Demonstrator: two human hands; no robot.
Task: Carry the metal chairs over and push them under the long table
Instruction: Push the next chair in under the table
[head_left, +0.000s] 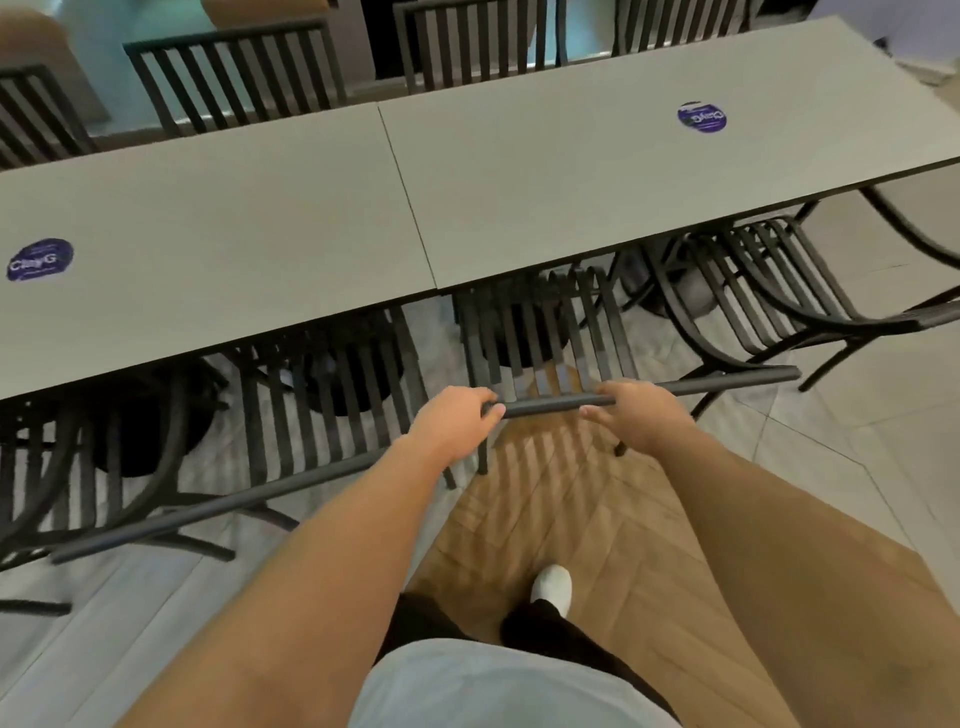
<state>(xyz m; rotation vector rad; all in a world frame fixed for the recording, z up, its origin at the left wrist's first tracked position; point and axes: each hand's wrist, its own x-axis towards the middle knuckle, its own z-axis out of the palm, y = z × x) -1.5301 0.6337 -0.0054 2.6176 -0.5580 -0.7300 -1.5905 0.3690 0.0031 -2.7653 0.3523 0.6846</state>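
Both hands hold the top bar of one metal chair — the left hand has its fingers curled round the bar near one end, and the right hand wraps it a little way along. Two hands spread apart like this probably keep the chair straight as it slides. The chair faces the long table, with its seat already tucked under the near edge and its back sticking out. Other chairs sit tucked in on both sides — so this one fills the gap between them. I think a small push forward is all that is left.
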